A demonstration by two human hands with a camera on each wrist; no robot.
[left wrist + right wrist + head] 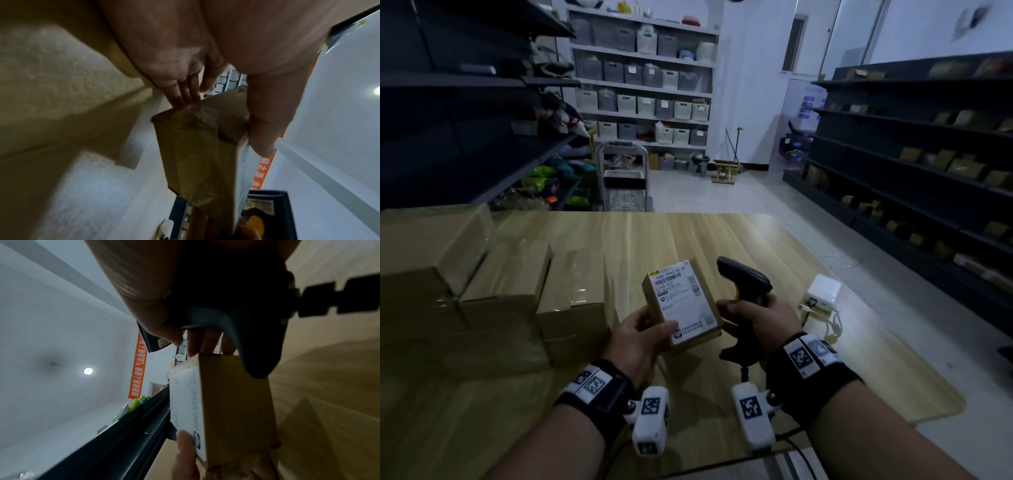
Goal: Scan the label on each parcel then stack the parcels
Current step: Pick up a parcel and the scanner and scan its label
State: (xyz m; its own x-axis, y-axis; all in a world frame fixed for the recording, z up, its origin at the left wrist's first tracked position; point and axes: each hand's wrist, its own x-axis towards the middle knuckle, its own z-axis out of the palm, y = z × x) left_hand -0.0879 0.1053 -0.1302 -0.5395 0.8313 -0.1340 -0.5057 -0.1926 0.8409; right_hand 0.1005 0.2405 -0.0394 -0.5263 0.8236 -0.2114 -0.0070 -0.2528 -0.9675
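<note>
A small brown parcel (681,306) with a white shipping label facing up is held above the wooden table (688,236). My left hand (642,337) grips its near end, thumb lying on the label. My right hand (760,317) grips the handle of a black barcode scanner (746,284) just right of the parcel, its thumb touching the parcel's right edge. In the left wrist view the parcel (197,146) shows its taped side between fingers and thumb. The right wrist view shows the parcel (230,410) under the scanner's handle (236,318).
Several taped brown boxes (506,274) are stacked on the table's left side. A white adapter (822,292) with a cable lies to the right. Dark shelving flanks both sides, and a cart (624,178) stands beyond the table.
</note>
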